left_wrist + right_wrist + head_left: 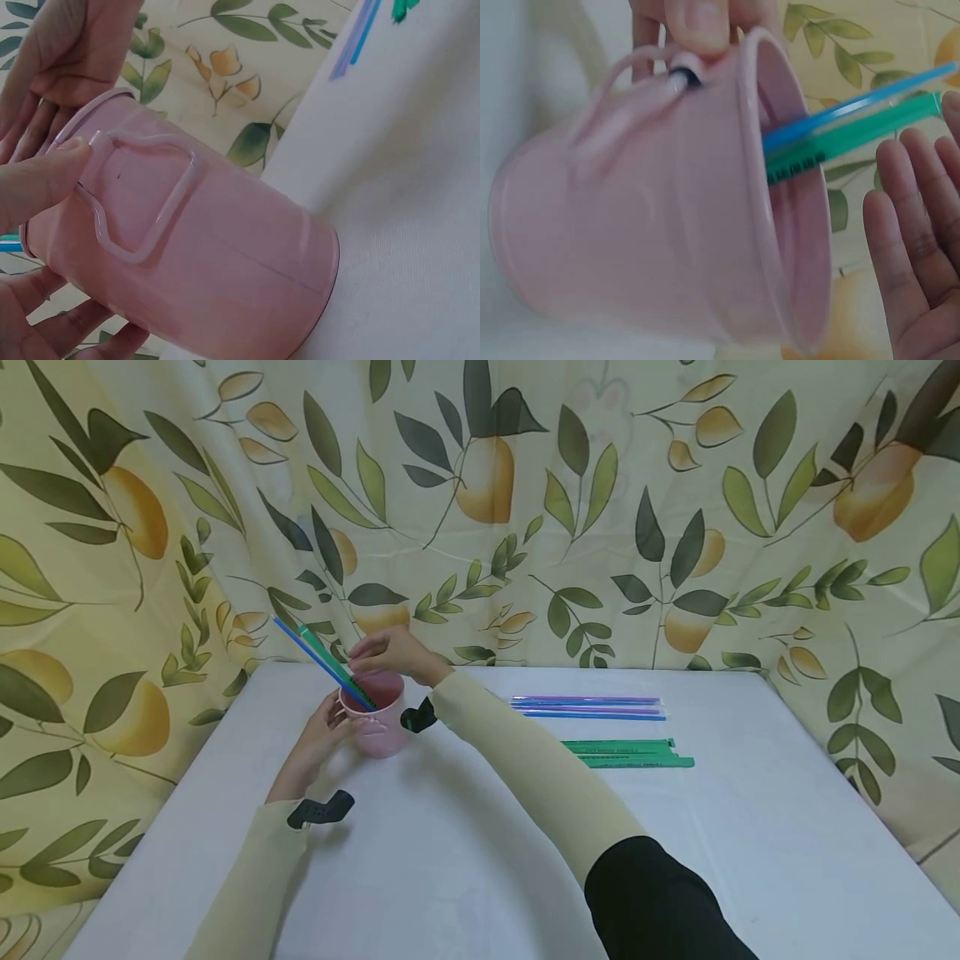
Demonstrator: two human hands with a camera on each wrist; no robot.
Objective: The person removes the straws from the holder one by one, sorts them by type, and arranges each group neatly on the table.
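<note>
A small pink pail (381,741) stands on the left part of the table, its mouth facing up. My left hand (318,739) grips it from the left; in the left wrist view the thumb presses by the wire handle (169,217) near the rim and the fingers wrap the far side. A thin blue stick (870,97) and a flatter green stick (877,124) with dark print lean out of the mouth together, tilted to the left. Over the rim hovers my right hand (405,653), its fingers extended beside the sticks and holding nothing.
Blue and purple sticks (588,716) lie side by side on the right of the white table (465,860). Several green printed sticks (637,756) lie nearer me, partly behind my right sleeve. A leaf-and-fruit patterned cloth (465,560) hangs behind the table.
</note>
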